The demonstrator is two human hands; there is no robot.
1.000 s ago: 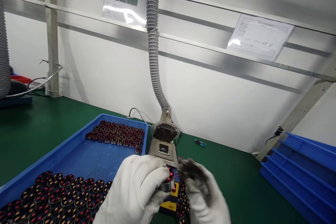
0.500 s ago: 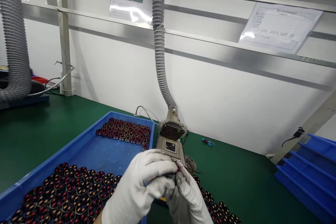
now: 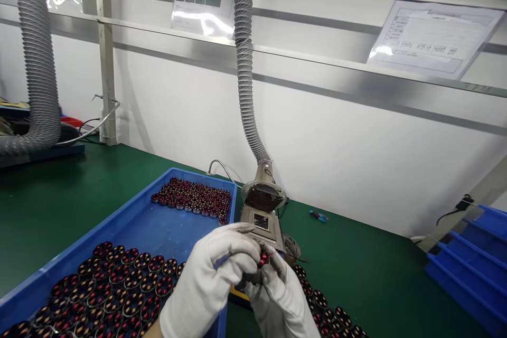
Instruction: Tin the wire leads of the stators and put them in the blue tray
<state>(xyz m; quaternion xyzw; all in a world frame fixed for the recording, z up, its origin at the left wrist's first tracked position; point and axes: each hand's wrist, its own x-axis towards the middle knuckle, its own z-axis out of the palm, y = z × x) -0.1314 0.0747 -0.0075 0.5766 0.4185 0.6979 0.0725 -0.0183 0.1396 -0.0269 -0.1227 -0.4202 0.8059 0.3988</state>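
My left hand (image 3: pixel 216 269) and my right hand (image 3: pixel 283 290), both in white gloves, meet at the lower middle. Between their fingertips is a small motor stator (image 3: pixel 263 258) with red windings; the fingers cover most of it. Just beyond the fingers stands a metal box like a solder pot (image 3: pixel 261 222), with a square dark, shiny opening in its top. Left of my hands a blue tray (image 3: pixel 158 226) holds many similar round stators (image 3: pixel 133 280) in a near and a far group. More stators (image 3: pixel 335 322) lie on the green bench by my right forearm.
A grey ribbed hose (image 3: pixel 244 63) comes down to a metal hood (image 3: pixel 263 195) behind the box. Blue stacked bins (image 3: pixel 471 269) stand at right. A small blue-handled tool (image 3: pixel 318 216) lies on the green bench (image 3: pixel 356 253). Another hose (image 3: pixel 35 53) hangs at left.
The view has shifted slightly, so the scene sits further right. My fingers have turned a little around the stator, and more of its red windings show now.
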